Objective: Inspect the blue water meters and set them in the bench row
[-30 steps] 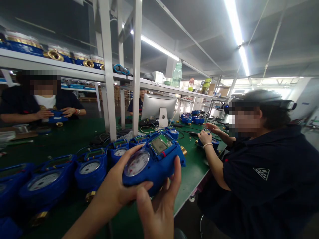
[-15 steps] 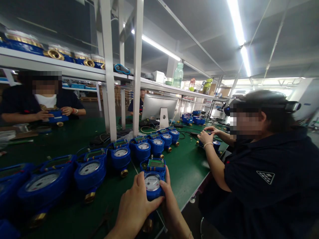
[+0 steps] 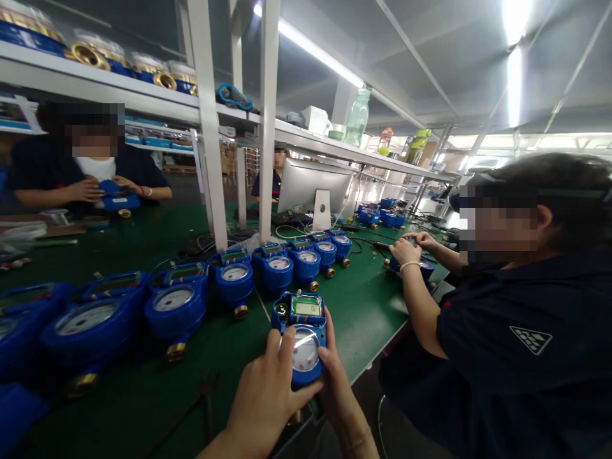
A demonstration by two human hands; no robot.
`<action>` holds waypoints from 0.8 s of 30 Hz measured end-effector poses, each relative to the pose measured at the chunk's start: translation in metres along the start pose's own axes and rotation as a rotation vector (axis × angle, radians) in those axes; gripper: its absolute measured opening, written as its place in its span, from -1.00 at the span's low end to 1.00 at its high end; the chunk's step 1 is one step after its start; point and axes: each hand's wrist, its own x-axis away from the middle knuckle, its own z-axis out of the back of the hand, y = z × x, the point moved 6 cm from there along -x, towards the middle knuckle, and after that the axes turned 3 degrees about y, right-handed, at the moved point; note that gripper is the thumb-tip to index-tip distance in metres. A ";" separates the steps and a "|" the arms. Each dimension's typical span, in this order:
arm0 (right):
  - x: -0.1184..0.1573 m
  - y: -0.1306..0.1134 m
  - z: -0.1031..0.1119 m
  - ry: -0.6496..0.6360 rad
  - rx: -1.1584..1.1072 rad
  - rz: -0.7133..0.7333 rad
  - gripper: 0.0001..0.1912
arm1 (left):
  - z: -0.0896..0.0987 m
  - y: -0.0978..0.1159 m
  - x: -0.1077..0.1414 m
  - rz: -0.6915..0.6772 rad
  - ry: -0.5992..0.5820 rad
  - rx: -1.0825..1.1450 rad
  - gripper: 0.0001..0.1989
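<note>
Left hand [image 3: 262,396] and right hand [image 3: 338,381] are closed around a blue meter [image 3: 306,371], its lit display showing digits and its round dial facing up. Left fingers overlap the dial's left rim; the right thumb presses its right side. The held meter is located by the near edge of the green worktop [image 3: 361,307]; whether it bears on the surface cannot be determined. Similar meters [image 3: 234,280] stand in a row from the worktop's left side towards the monitor [image 3: 313,188]. One dark tool [image 3: 206,398] lies left of the hands. At right, a person [image 3: 502,319] has both hands on another blue unit [image 3: 421,269], also by the near edge.
</note>
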 end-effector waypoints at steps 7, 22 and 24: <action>0.002 0.000 0.000 -0.024 -0.011 0.016 0.09 | 0.015 0.003 0.000 -0.082 -0.158 -0.040 -0.29; 0.029 -0.004 -0.036 -0.018 0.580 0.289 -0.03 | 0.101 0.027 0.060 -0.905 -0.014 -0.142 -0.83; 0.035 -0.003 -0.036 0.029 0.570 0.316 0.00 | 0.101 0.026 0.058 -0.918 0.010 -0.165 -0.86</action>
